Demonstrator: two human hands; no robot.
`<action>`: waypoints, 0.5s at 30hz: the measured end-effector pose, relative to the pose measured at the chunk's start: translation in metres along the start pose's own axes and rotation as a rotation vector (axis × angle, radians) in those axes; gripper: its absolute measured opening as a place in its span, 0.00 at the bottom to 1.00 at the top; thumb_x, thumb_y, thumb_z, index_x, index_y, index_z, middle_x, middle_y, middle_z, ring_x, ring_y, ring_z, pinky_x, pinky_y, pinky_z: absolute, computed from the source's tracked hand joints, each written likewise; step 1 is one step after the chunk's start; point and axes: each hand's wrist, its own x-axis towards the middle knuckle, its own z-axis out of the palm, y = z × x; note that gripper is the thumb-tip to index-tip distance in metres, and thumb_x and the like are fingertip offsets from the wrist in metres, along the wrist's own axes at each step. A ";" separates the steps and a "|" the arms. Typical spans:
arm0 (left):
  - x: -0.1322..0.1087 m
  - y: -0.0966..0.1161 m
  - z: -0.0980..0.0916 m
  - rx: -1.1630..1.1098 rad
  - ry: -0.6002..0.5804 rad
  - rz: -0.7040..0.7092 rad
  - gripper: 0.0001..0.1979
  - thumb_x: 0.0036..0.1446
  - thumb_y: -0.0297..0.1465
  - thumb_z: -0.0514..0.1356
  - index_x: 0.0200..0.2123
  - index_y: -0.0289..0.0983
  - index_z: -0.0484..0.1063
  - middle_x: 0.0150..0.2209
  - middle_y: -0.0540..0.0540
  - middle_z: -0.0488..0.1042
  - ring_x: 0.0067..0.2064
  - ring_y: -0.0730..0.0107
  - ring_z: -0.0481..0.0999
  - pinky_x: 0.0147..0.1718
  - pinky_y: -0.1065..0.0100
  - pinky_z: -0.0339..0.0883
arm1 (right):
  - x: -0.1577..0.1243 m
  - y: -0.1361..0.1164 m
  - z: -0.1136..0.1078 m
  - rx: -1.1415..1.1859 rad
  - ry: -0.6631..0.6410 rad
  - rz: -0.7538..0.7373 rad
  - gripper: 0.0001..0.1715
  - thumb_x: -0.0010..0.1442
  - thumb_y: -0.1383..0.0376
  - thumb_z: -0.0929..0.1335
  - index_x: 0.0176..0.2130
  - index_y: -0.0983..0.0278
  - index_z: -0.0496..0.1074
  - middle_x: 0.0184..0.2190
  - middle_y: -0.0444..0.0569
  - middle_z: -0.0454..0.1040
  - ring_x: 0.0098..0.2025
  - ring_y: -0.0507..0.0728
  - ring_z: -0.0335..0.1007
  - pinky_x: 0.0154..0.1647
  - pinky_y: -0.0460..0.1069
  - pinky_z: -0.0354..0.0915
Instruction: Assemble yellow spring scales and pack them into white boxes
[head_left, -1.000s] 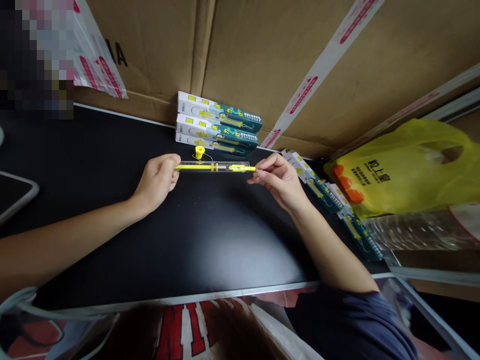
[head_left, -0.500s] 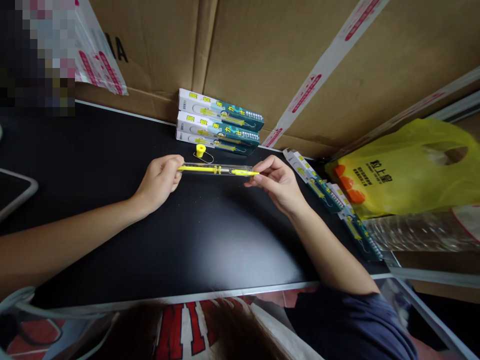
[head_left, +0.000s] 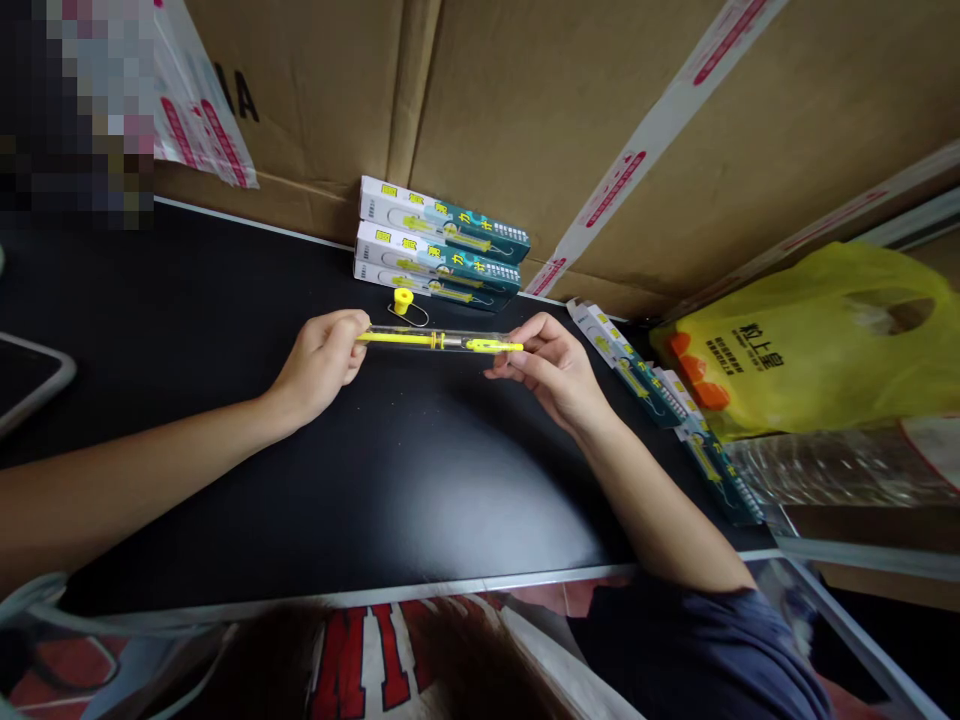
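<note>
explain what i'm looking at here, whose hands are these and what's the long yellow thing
The picture comes from a camera worn on a person's head, looking down at their own two bare hands over a black table. The left hand and right hand each pinch one end of a clear tube with a yellow rod inside, held level just above the table. Behind it lie a small yellow cap with a wire hook and three stacked teal and white boxes against cardboard cartons. To the right are flat unfolded boxes and a yellow plastic bag.
</note>
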 end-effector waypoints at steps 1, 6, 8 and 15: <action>0.000 0.000 0.000 -0.001 -0.001 0.000 0.15 0.60 0.27 0.48 0.21 0.40 0.51 0.19 0.55 0.49 0.18 0.80 0.50 0.17 0.72 0.41 | 0.000 0.001 0.000 0.002 -0.001 -0.003 0.20 0.49 0.59 0.80 0.33 0.62 0.69 0.29 0.41 0.76 0.31 0.49 0.74 0.38 0.49 0.79; -0.001 -0.001 0.001 -0.003 -0.006 -0.003 0.14 0.59 0.28 0.49 0.21 0.40 0.51 0.19 0.55 0.50 0.18 0.80 0.50 0.17 0.73 0.41 | 0.000 0.002 0.001 -0.008 0.007 -0.012 0.21 0.49 0.58 0.80 0.32 0.62 0.69 0.29 0.41 0.75 0.31 0.49 0.74 0.37 0.49 0.79; -0.001 -0.001 0.001 -0.003 -0.001 -0.008 0.14 0.59 0.28 0.50 0.21 0.39 0.51 0.19 0.55 0.50 0.18 0.80 0.50 0.17 0.73 0.41 | -0.001 0.002 0.002 -0.010 0.007 -0.011 0.21 0.49 0.58 0.80 0.33 0.62 0.69 0.29 0.41 0.76 0.31 0.49 0.74 0.37 0.49 0.79; 0.002 -0.002 -0.001 -0.041 0.026 -0.008 0.15 0.59 0.28 0.48 0.20 0.39 0.50 0.18 0.55 0.50 0.16 0.82 0.49 0.16 0.73 0.40 | 0.000 0.000 0.002 0.010 -0.030 -0.039 0.22 0.51 0.60 0.79 0.39 0.60 0.68 0.28 0.39 0.76 0.30 0.49 0.74 0.37 0.49 0.79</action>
